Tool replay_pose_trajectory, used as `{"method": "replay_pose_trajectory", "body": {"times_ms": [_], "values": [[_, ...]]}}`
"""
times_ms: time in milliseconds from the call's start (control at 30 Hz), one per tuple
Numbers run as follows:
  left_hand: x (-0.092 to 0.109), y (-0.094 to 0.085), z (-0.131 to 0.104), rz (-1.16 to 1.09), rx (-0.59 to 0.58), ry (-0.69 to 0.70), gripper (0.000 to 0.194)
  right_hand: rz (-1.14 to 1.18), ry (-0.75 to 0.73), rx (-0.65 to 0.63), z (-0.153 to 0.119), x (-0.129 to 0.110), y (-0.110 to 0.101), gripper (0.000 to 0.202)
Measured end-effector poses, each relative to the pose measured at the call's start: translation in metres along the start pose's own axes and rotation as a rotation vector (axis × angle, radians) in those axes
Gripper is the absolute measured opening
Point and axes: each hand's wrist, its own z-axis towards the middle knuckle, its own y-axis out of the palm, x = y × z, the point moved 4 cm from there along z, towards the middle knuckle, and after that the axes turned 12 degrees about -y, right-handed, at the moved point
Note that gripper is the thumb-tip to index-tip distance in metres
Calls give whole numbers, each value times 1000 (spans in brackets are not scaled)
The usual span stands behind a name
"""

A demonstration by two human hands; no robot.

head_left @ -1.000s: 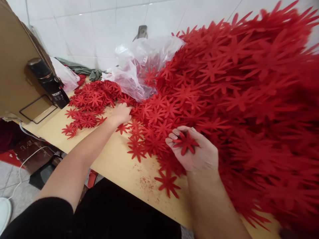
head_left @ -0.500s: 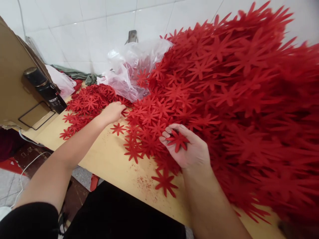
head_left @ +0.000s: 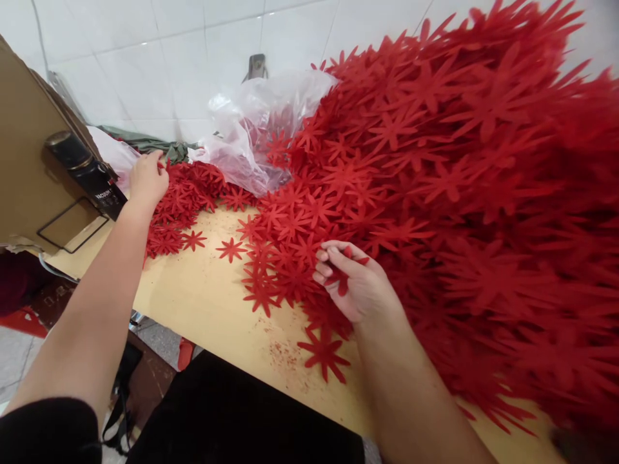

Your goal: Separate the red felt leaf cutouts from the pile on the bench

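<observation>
My right hand (head_left: pixel 355 280) is closed over a red flower-shaped cutout (head_left: pixel 344 283), with thumb and fingers curled across it and narrow petals poking out. It hovers beside a very large heap of red flower cutouts (head_left: pixel 425 167). At the far left, my left hand (head_left: pixel 149 179) is above a smaller pile of red cutouts (head_left: pixel 193 187). Its fingers are bent together; a bit of red shows at the fingertips, but I cannot make out what they hold. Single cutouts lie on the tabletop between the piles, one flat cutout (head_left: pixel 231 249) among them.
A clear plastic bag (head_left: pixel 251 154) leans between the piles near the white tiled wall (head_left: pixel 130 71). A black bottle (head_left: pixel 89 177) stands by a cardboard box (head_left: pixel 29 148) on the left. Green cloth (head_left: pixel 176 151) lies behind. Red crumbs dot the tan table (head_left: pixel 193 290).
My left hand has moved left and back, from the middle of the table to the far end of the smaller pile. My right hand's fingers have closed further over the red flower cutout.
</observation>
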Motion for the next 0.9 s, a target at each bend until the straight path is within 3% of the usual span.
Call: {"method": "replay_pose_trajectory", "body": {"times_ms": [67, 200, 367, 467, 533, 633, 700, 767, 833, 900], "values": [[-4, 9, -4, -15, -12, -30, 43, 15, 0, 1, 1, 1, -1, 21], [1, 20, -20, -129, 108, -51, 55, 82, 5, -18, 3, -4, -2, 38], [-9, 29, -14, -267, 29, -121, 69, 147, -9, 72, 0, -13, 1, 48], [-6, 31, -16, -427, 32, -125, 52, 145, 0, 119, -1, -13, 3, 45], [17, 34, -35, -559, -38, -57, 32, 147, 5, 129, 0, -11, 5, 40], [77, 39, -97, -624, -267, 99, 26, 158, -7, 128, 0, -8, 7, 36], [126, 42, -152, -609, -533, 348, 43, 155, -31, 109, -2, -10, 8, 36], [162, 48, -195, -560, -717, 481, 70, 144, -53, 72, -5, -15, 8, 40], [182, 54, -215, -622, -762, 468, 69, 125, -70, 30, -7, -21, 7, 47], [190, 64, -217, -792, -753, 330, 40, 35, -134, -36, -5, -27, 6, 56]]}}
